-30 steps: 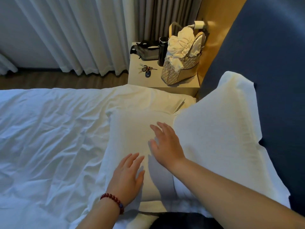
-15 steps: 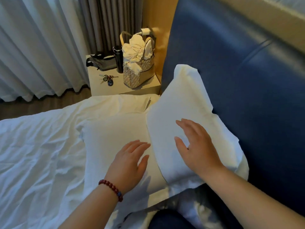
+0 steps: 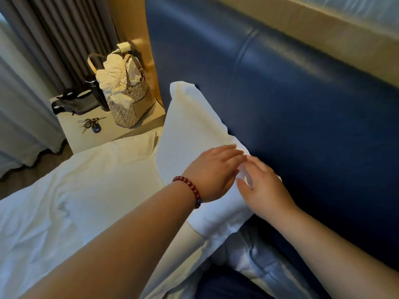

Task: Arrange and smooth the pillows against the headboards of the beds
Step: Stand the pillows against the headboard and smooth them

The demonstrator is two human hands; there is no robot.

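A white pillow leans upright against the dark blue headboard. A second white pillow lies flat on the bed in front of it. My left hand, with a red bead bracelet on the wrist, rests flat on the leaning pillow near its right edge. My right hand lies beside it on the same edge, close to the headboard, with its fingers spread. Whether the right fingers pinch the pillowcase I cannot tell.
A wrinkled white duvet covers the bed at the left. Beyond it a bedside table carries a patterned tote bag, a black bottle, a dark pouch and keys. Curtains hang behind.
Both hands moved right and up, from the flat pillow onto the leaning pillow's edge by the headboard. The view swung right toward the headboard.
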